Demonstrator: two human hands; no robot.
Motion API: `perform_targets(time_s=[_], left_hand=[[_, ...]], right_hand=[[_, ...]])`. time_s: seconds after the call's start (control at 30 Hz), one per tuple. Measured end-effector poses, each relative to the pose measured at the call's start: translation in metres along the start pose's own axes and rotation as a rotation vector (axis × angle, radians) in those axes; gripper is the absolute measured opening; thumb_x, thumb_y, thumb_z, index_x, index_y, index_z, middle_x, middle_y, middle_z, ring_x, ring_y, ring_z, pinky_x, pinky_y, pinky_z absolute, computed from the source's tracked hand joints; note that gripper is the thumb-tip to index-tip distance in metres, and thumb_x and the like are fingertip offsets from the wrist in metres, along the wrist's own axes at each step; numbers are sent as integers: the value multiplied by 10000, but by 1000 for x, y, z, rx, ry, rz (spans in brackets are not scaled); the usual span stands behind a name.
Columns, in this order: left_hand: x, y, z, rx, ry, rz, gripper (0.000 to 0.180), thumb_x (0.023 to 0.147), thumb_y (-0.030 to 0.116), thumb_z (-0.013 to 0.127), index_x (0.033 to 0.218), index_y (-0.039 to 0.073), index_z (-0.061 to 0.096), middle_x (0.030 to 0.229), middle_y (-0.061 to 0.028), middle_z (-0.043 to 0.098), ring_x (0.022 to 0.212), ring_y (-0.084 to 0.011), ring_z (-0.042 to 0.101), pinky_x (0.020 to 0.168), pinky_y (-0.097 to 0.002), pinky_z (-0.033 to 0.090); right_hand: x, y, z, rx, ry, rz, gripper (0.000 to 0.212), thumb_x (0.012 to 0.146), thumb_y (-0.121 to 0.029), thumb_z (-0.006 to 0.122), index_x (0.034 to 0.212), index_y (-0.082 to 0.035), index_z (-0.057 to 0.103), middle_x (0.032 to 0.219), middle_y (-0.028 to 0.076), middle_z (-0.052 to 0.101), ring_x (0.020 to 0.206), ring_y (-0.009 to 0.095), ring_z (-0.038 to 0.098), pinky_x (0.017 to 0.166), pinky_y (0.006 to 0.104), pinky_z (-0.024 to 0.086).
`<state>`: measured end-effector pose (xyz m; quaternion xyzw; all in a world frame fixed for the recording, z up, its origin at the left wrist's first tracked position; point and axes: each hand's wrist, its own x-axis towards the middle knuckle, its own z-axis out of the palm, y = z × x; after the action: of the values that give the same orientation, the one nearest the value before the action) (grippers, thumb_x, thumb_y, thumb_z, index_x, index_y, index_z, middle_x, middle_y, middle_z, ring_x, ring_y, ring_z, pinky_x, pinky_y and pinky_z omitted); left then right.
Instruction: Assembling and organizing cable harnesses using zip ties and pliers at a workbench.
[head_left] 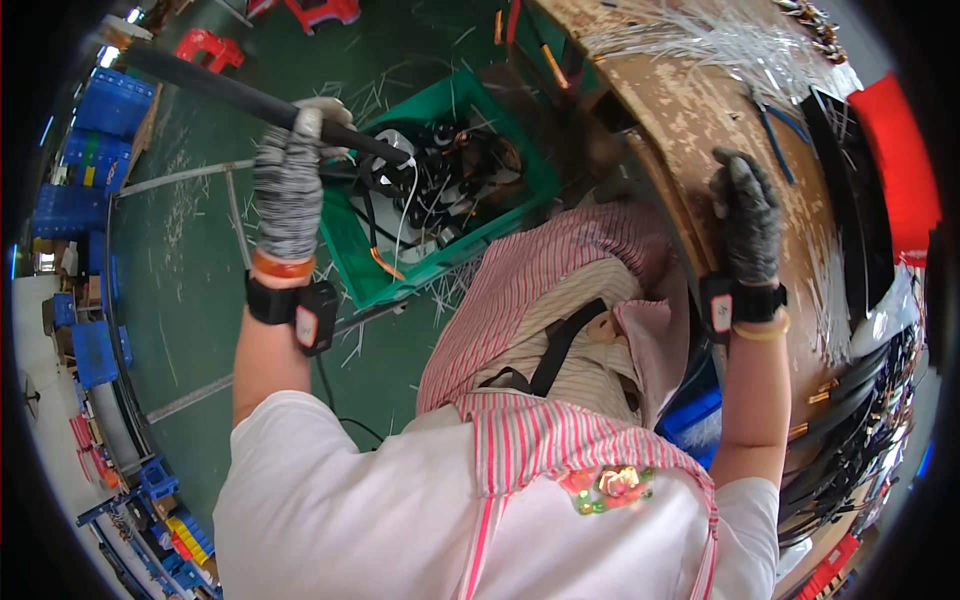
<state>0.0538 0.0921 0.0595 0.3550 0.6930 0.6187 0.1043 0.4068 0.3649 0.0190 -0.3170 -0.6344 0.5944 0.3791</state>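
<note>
My left hand (pixel 290 185), in a grey striped glove, is closed around a thick black cable (pixel 225 90). The cable runs slantwise from the upper left, where its copper-coloured tip is blurred, to a dark end above a green crate (pixel 375 285). A thin white strand (pixel 409 205) hangs below that end. Black cables and copper-ended pieces (pixel 465 165) fill the crate in a tangle. Over the worn wooden table (pixel 690 115) on the right, my gloved right hand (pixel 746 215) has its fingers curled in; whatever they may hold is hidden.
Blue-handled pliers (pixel 778 145) lie on the table beyond my right hand, near a pile of clear plastic strips (pixel 720 40). A black sheet (pixel 850 190) and a red bin (pixel 895 165) stand at the right. Blue bins (pixel 110 105) line the left; a red stool (pixel 208 48) stands on the floor.
</note>
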Motion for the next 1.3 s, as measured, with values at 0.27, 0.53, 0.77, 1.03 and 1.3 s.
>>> perform_targets(time_s=[0.27,0.53,0.77,1.03,1.3], left_hand=[[-5,140,34,-403,-147,112,334,992,283,510,1155,7,605,1058,-121,665,903,-202,671,717,-276,586],[-1,184,136,-606,-440,77,310,1001,267,491,1111,1,607,1004,-101,652,900,-224,671,729,-315,598],[28,158,228,-727,-482,-136,261,977,266,548,1080,36,617,976,-67,657,883,-183,661,734,-304,585],[15,122,256,26,-921,201,426,940,275,586,1276,16,539,1157,-63,609,1043,-159,571,924,-284,439],[22,83,258,-264,-1037,-49,362,926,353,591,1110,42,573,965,-25,609,921,-157,586,844,-300,476]], right_hand=[[-8,-3,1,333,-119,83,264,935,-188,600,1163,-59,628,836,-8,631,711,48,544,612,188,436],[-21,-7,26,600,-659,-85,720,755,-119,811,1379,-109,452,1278,14,549,1132,158,515,967,332,437],[-18,-21,18,546,-427,17,591,723,-243,829,1182,-95,486,1003,0,557,970,143,550,851,282,461],[-17,-16,1,868,-507,78,444,853,-315,693,1196,-94,519,969,-2,563,876,119,547,760,253,444],[-10,-8,14,822,-420,176,334,902,-233,647,1184,-60,603,996,38,624,965,131,587,835,285,489]])
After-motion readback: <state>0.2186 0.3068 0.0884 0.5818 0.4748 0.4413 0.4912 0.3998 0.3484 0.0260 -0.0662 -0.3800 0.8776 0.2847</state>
